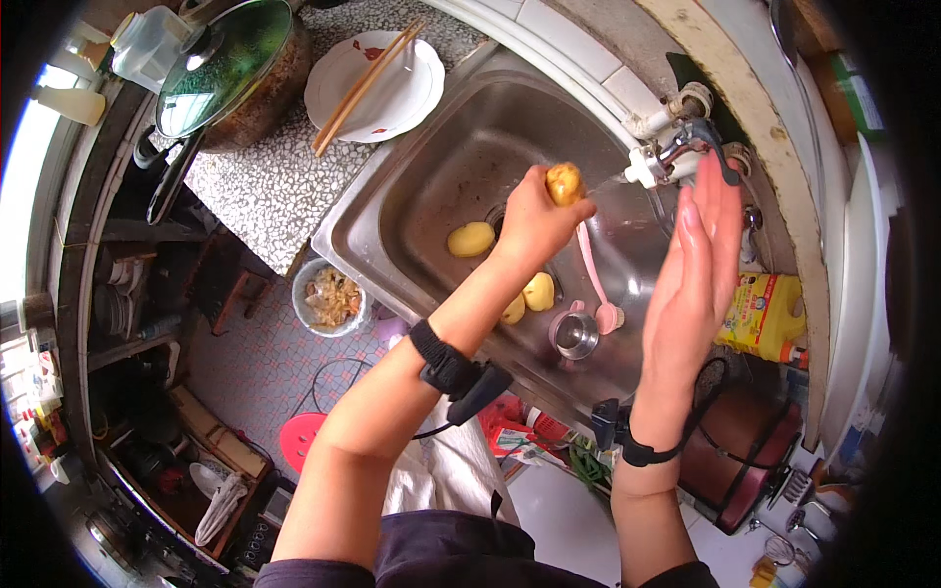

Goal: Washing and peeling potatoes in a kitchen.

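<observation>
My left hand (542, 212) grips a wet yellow potato (564, 184) above the steel sink (507, 140). Water runs from the white spout (642, 169) of the tap toward that potato. My right hand (691, 272) is raised at the tap's lever (724, 158), fingers straight and holding nothing; whether the fingertips touch the lever I cannot tell. Peeled potatoes lie in the basin: one (470, 239) left of the drain, another (539, 292) nearer me, beside a third (513, 310) partly behind my left forearm. A pink-handled brush (607, 316) and a small pink-handled cup (576, 336) rest there too.
On the speckled counter (250, 198) at left stand a white plate (375, 84) with wooden chopsticks (367, 88) across it and a lidded pan (235, 73). A lined bin (332, 298) of scraps sits below. A yellow detergent jug (764, 316) lies right of the sink.
</observation>
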{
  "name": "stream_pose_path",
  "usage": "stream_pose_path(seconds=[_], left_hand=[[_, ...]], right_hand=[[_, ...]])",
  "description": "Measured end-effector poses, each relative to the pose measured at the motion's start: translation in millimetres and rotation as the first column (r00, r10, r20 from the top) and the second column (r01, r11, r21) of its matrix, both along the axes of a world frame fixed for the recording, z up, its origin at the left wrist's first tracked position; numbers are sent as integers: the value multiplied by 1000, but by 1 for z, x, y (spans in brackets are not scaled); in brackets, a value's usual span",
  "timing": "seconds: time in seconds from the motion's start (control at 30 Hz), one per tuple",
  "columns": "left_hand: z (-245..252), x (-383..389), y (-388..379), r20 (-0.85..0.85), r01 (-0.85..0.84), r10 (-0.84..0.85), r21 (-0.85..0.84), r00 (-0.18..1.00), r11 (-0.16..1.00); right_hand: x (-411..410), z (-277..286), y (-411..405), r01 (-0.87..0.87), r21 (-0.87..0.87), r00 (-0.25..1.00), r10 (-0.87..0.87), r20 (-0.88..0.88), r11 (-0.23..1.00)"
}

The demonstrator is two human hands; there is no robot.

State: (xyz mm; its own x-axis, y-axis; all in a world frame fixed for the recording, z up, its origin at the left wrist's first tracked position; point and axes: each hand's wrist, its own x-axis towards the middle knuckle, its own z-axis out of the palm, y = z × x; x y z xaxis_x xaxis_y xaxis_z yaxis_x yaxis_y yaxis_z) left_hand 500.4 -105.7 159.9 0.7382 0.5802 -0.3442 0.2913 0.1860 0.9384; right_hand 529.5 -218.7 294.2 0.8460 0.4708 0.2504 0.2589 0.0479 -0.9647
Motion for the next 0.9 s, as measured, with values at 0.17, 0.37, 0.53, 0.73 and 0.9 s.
stream_pose_path(seconds=[0.17,0.37,0.53,0.73,0.9], left_hand=[[3,-28,8,-158,55,-16,247,987,967],[3,-57,34,-84,77,-45,424,995,903],[13,-71,26,-49,80,-63,625,997,777],[-3,-95,-14,-172,202,-115,673,978,712],[24,-89,-38,187,104,-135,165,973,981]], right_hand=[[-15,-20,23,-21,-9,990,22,137,1000],[-10,-15,-18,-21,45,980,30,-196,999],[0,-118,-69,-66,-296,974,-3,-227,953],[-27,-182,-103,-285,-324,882,115,-457,902],[-36,-142,-115,-333,-164,681,116,-723,929]])
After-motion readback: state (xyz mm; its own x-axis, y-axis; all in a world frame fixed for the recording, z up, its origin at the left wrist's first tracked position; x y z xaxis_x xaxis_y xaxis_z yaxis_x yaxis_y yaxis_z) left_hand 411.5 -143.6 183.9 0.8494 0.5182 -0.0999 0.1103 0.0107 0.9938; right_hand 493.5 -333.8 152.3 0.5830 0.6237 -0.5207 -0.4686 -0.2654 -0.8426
